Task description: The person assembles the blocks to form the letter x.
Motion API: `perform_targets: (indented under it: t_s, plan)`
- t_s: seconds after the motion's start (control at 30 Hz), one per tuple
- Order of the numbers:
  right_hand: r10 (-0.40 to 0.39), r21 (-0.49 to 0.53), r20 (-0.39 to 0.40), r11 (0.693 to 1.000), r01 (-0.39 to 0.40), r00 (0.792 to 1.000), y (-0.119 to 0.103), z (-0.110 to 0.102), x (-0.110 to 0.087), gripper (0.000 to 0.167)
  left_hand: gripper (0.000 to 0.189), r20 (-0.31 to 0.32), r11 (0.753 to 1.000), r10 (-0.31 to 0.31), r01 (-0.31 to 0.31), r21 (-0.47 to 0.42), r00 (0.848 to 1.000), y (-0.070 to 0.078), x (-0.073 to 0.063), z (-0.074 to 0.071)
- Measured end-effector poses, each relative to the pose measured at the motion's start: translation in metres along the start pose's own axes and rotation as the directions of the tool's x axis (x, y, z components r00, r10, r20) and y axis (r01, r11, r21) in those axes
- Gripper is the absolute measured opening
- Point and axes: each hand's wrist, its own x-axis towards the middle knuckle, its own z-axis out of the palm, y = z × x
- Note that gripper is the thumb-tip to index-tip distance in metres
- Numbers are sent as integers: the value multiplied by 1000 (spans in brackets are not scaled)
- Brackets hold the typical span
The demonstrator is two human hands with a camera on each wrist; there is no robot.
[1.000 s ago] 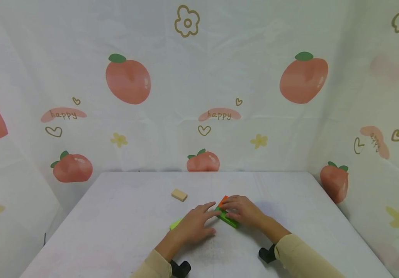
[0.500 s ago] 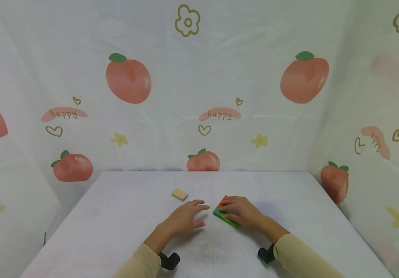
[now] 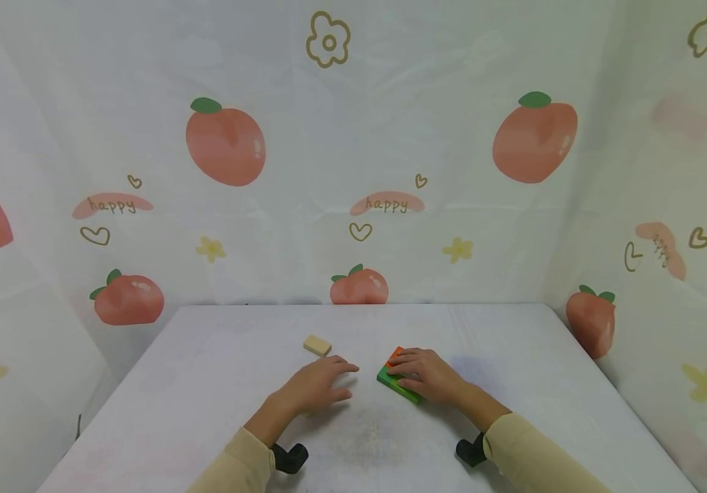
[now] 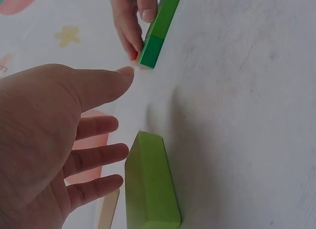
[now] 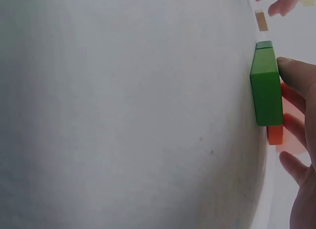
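My left hand (image 3: 316, 385) hovers over the table with thumb and fingers spread, holding nothing. In the left wrist view a light green block (image 4: 153, 184) lies close to its fingertips; from the head view that hand mostly hides it. To the right, my right hand (image 3: 432, 375) rests on a flat group of touching blocks. Its fingers lie over an orange block (image 3: 397, 352), and the thumb touches a bright green block (image 5: 266, 91). A darker green block (image 4: 151, 51) sits at the left end of the group.
A pale wooden block (image 3: 317, 345) lies farther back on the white table (image 3: 236, 342), beyond my left hand. Behind the table hangs a fruit-patterned cloth (image 3: 298, 137). A black wrist mount (image 3: 290, 458) sits under each forearm.
My left hand has drawn away to the left from the grouped blocks, uncovering the darker green block. It now covers the light green one. The right hand has stayed in place.
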Motion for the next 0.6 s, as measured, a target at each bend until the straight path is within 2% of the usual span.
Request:
perform_targets:
  t_s: [0.3,0.6]
  plan:
    - [30,15,9,999,-30,1000,-2,0,0,28,43,-2,1000,-19,19,7,1000,-5,-5,-4]
    - [11,36,-13,999,-11,1000,-4,-1,-2,28,43,30,999,-43,43,7,999,-6,-11,-7]
